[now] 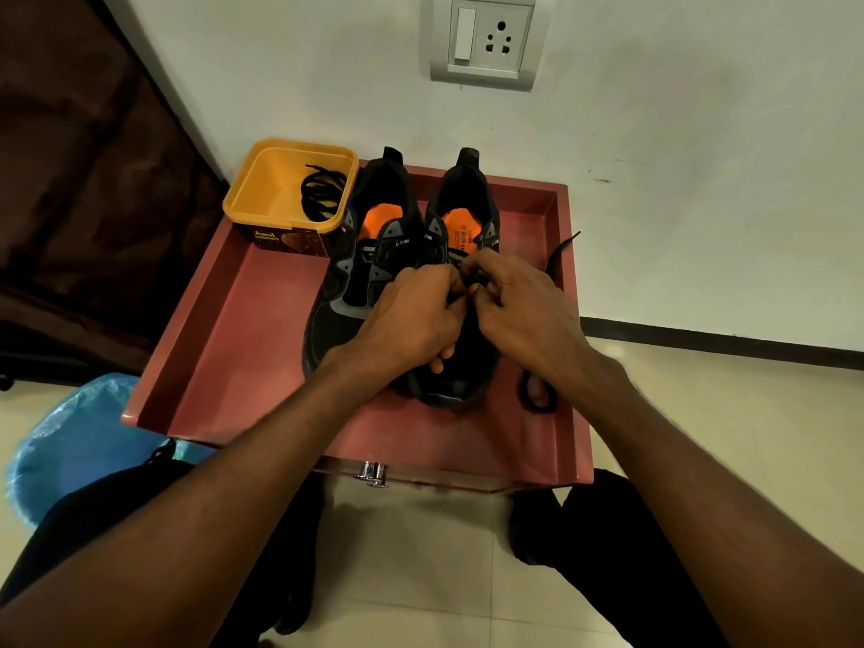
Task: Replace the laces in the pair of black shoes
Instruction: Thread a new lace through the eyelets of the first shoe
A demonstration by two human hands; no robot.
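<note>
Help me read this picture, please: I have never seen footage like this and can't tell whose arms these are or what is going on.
There is no machine here. One camera worn on a person's head looks down at their own arms.

A red tray-like tabletop bears two black shoes. The left shoe has no lace in its eyelets. Both hands work over the right shoe: the left hand and right hand meet with curled fingers and seem to pinch a black lace, whose loose part trails to the right.

A yellow tub behind the left shoe holds another coiled lace.
</note>
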